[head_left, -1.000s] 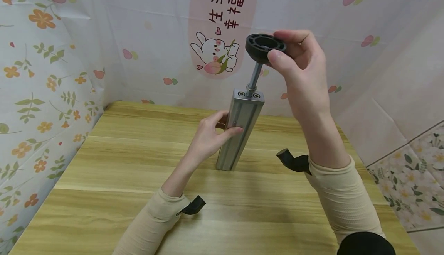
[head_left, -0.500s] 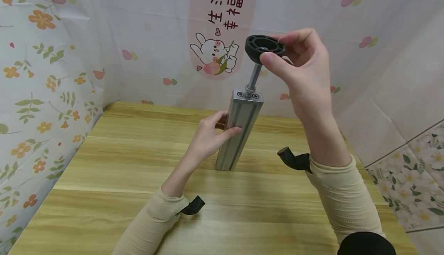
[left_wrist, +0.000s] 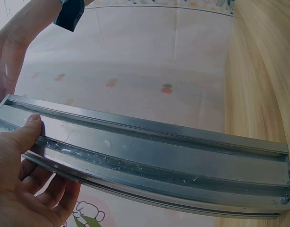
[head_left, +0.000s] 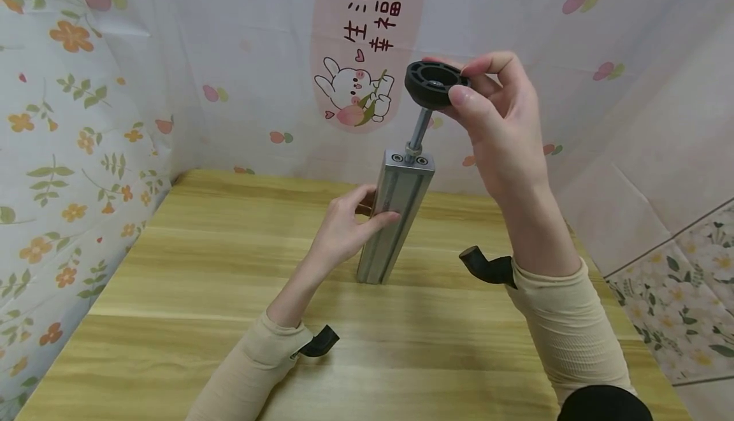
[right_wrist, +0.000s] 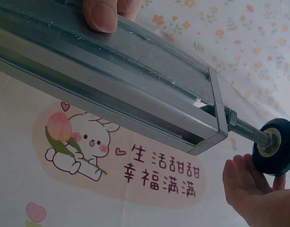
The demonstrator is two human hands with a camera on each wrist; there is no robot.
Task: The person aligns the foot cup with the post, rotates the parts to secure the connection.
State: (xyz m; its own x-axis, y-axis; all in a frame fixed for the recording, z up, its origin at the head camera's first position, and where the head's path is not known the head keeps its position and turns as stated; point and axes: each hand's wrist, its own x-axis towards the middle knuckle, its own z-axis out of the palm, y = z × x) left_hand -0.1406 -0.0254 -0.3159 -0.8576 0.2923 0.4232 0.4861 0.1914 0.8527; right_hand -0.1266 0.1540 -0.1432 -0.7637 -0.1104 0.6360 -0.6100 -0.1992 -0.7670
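An aluminium profile [head_left: 381, 262] stands upright on the table, leaning slightly in the head view. My left hand [head_left: 344, 223] grips its side, thumb across the front face; the left wrist view shows the fingers [left_wrist: 53, 189] curling beneath it. A metal end plate [head_left: 410, 160] with two bolts caps the top. From it rises a threaded rod [head_left: 421, 127] with a hex nut [head_left: 413, 148] low on it. At the rod's upper end sits a round black levelling foot [head_left: 421, 96], its hollow side up. My right hand [head_left: 507, 121] pinches the foot's rim between thumb and fingers.
The wood-grain table [head_left: 189, 268] extends around the profile's base. A printed cloth [head_left: 246, 77] hangs behind the table, and a floral cloth [head_left: 74, 172] hangs along the left. Black curved pieces [head_left: 487, 268] stick out from both sleeves.
My right thumb slid left along the foot's rim, then came back right, and a fingertip now shows behind the rim. My left hand and the profile have stayed almost still.
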